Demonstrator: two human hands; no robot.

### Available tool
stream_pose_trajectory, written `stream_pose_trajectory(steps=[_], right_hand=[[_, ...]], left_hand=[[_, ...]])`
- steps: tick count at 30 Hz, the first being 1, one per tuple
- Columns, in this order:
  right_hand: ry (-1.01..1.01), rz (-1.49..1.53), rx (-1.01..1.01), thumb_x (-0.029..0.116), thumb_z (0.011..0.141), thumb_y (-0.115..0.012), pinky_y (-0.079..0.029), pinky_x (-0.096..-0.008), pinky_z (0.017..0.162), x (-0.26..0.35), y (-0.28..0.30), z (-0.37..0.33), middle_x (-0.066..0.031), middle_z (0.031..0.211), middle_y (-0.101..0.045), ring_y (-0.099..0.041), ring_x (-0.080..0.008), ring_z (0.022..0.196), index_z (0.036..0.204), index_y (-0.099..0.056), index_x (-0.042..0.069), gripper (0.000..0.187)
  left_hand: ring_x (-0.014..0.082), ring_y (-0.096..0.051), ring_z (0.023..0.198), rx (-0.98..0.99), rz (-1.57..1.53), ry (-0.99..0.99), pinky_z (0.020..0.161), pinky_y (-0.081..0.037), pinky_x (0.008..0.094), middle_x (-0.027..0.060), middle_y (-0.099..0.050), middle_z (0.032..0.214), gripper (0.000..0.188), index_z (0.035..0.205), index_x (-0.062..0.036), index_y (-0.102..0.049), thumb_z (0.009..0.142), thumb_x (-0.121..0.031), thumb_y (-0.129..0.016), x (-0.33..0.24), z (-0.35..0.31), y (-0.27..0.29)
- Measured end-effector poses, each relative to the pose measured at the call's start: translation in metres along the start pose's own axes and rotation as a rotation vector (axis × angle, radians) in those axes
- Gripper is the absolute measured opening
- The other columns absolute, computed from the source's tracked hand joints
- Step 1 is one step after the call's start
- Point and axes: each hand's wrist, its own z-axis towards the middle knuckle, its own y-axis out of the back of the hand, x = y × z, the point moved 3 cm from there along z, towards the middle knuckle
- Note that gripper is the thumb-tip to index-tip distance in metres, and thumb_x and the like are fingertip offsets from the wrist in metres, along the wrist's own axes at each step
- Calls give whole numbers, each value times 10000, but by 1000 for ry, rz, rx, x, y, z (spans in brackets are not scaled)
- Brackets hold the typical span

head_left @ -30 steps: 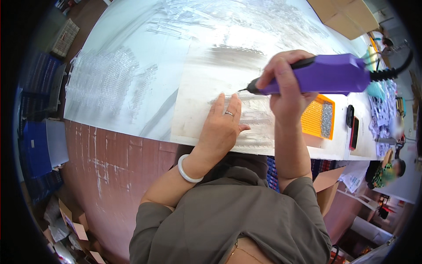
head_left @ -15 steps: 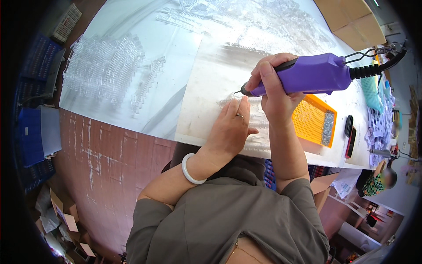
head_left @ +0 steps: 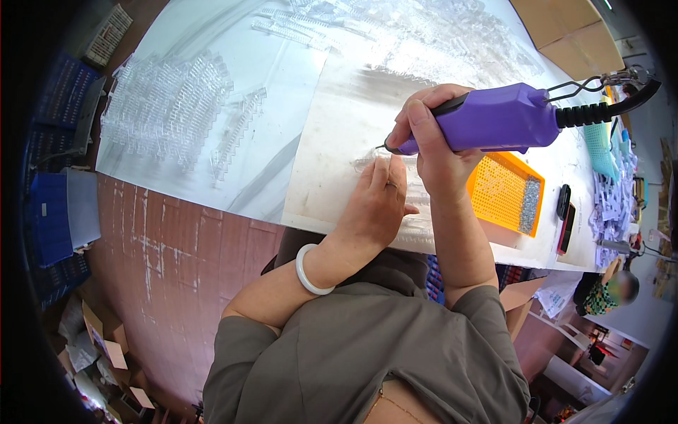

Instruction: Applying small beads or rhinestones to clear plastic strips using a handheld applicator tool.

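Note:
A purple electric screwdriver [head_left: 494, 119] lies in my right hand [head_left: 439, 138], whose fingers are wrapped round its front end. Its thin bit points left and touches down at, or just over, a small clear plastic strip [head_left: 367, 157] on the pale work board [head_left: 325, 127]. My left hand [head_left: 378, 198] holds that strip against the board with its fingertips, close to the bit. The strip is partly hidden by the fingers, and its exact shape is hard to make out. More clear strips [head_left: 413, 233] lie on the board between my hands and the table's near edge.
To the right stands an orange tray [head_left: 498, 194] with small metal pieces [head_left: 528, 205]. Toothed clear strips [head_left: 169, 106] are piled at the left, with more at the back. A cardboard box [head_left: 568, 35] sits at the far right. The screwdriver's black cable [head_left: 590, 114] runs off right.
The screwdriver and my right hand have shifted slightly left and down. My left fingers are bent a little more, still at the clear strip.

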Motion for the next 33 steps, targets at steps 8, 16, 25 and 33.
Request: stream_pose_trajectory(steps=[8,16,25,33], right_hand=[[-18,-16,1,-103,827,-633,-534,-239,503,0,-2,-4,-80,720,-620,-637,-131,558,848,-584,-18,99],[48,-102,65,-101,838,-577,-506,-259,472,-5,3,10,-129,743,-609,-596,-159,516,952,-529,17,171],[-303,57,54,-72,824,-649,-536,-267,564,-9,-4,0,-74,772,-619,-625,-135,638,875,-589,16,119],[-174,-95,172,-9,840,-699,-523,-240,561,-6,-8,-6,-60,742,-641,-645,-111,631,840,-608,5,92]], left_hand=[[361,-435,1168,-9,-82,2,1057,-355,380,242,-550,1086,744,1132,197,-519,899,-509,-542,1,-4,-4],[333,-459,1132,-77,31,-39,1028,-362,385,235,-557,1093,733,1161,192,-504,895,-490,-544,8,8,-1],[375,-509,1058,1,-256,9,904,-438,454,242,-519,1149,567,1106,87,-580,832,-401,-675,1,-8,-7],[339,-566,978,-46,-185,-45,819,-479,440,203,-606,1012,545,1023,62,-632,806,-434,-698,3,-1,-15]])
